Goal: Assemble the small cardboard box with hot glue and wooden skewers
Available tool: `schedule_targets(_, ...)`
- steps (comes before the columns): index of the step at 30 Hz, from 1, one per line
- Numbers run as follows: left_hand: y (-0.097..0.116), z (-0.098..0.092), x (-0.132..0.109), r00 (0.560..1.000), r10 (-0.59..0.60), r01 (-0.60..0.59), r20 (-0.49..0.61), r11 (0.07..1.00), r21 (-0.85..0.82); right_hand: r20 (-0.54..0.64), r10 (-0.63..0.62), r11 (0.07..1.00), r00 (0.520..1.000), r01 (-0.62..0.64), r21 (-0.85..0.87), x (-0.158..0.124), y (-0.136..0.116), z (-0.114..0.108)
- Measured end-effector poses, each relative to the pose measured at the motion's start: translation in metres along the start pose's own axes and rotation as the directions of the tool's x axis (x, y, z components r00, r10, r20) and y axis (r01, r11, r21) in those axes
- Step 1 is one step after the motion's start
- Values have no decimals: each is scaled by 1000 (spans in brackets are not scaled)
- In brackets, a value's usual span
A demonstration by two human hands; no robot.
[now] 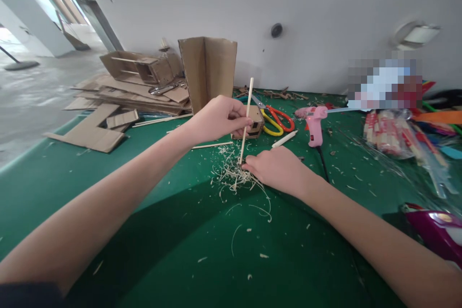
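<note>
A thin pale wooden stick [250,96] stands nearly upright, leaning slightly, with its lower end among curled wood shavings [231,179]. My left hand [221,118] is closed on the stick at about mid-length, pinching it between thumb and fingers. At its lower end my right hand [277,169] is closed low over the table, fingertips pressed together around a small dark object that I cannot make out. Just behind my hands sits a small cardboard box [255,122]. Scissors with yellow and orange handles [277,119] lie beside it, and a white pen-like stick [285,139] lies nearer my right hand.
On the green table [173,260], a pink glue gun [315,125] trails a dark cord. Cardboard sheets [104,94] and a cardboard frame [144,68] are stacked at the left. A folded cardboard panel [205,67] stands by the wall. Bagged sticks [386,132] and a purple tool [436,231] lie right.
</note>
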State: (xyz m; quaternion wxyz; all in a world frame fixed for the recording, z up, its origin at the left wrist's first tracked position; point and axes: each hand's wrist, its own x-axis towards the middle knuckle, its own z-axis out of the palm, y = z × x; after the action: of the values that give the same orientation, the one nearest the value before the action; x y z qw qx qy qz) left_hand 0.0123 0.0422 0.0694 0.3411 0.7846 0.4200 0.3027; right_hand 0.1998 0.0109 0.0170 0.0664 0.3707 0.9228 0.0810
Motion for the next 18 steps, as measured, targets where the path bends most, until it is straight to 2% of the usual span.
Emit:
schedule_targets(7,0,-2,-1,1000,11,-10,16,1000,-18,-90,60,998,994,-61,-12,1,5,1)
schedule_targets(15,2,-3,-3,999,14,-13,39,999,-32,-32,-22,999,999,21,-46,-1,3,-3)
schedule_targets(18,2,-4,-4,999,29,-29,39,1000,0,-36,-11,1000,999,11,-22,-4,3,-4)
